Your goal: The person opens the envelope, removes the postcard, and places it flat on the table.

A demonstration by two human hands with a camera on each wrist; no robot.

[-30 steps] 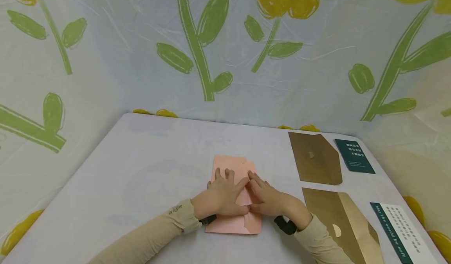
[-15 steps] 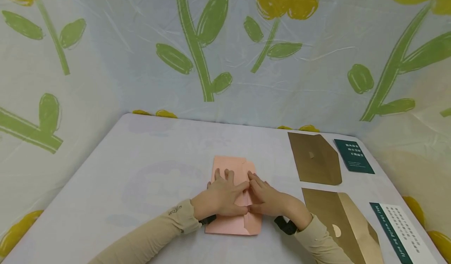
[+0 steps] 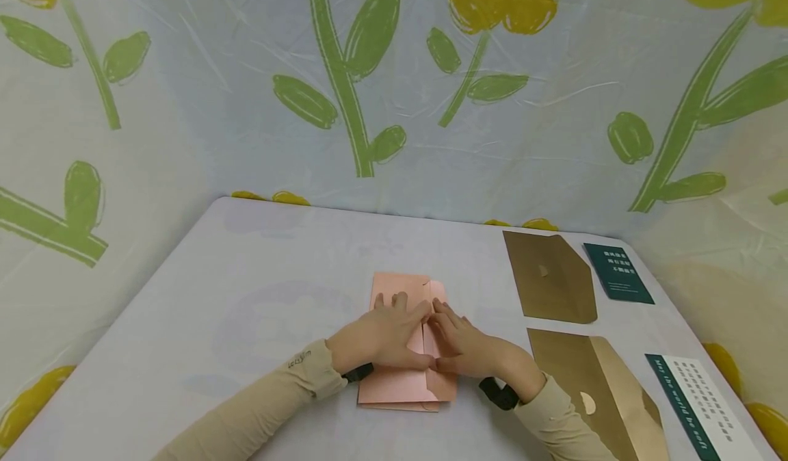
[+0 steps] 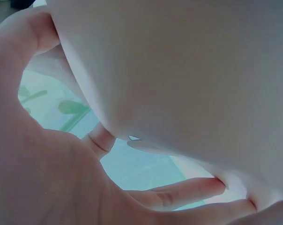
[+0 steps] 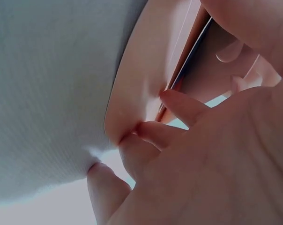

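Observation:
A pink paper envelope (image 3: 400,387) lies lengthwise on the table, its flap (image 3: 442,387) along the right side. My left hand (image 3: 394,338) rests across its body with fingers spread and the thumb near the flap's fold line. At the near end, the upper layer stands slightly off the lower one. My right hand (image 3: 470,346) touches the flap, index finger and thumb reaching toward the left hand. In the right wrist view, several fingertips (image 5: 167,96) press on the pink flap (image 5: 141,65), and a gap with a dark edge shows beside it. Pale paper (image 4: 179,84) fills most of the left wrist view.
Two brown envelopes, one farther off (image 3: 548,276) and one nearer (image 3: 566,379), lie to the right. Beyond them are a dark green card (image 3: 618,273) and a white card with a green strip (image 3: 695,403). A flowered cloth (image 3: 246,105) hangs behind the white table (image 3: 265,290).
My left hand has shifted slightly left and away from the right hand. The envelope's upper layer has parted from the lower one at the near end. My right hand is almost unmoved.

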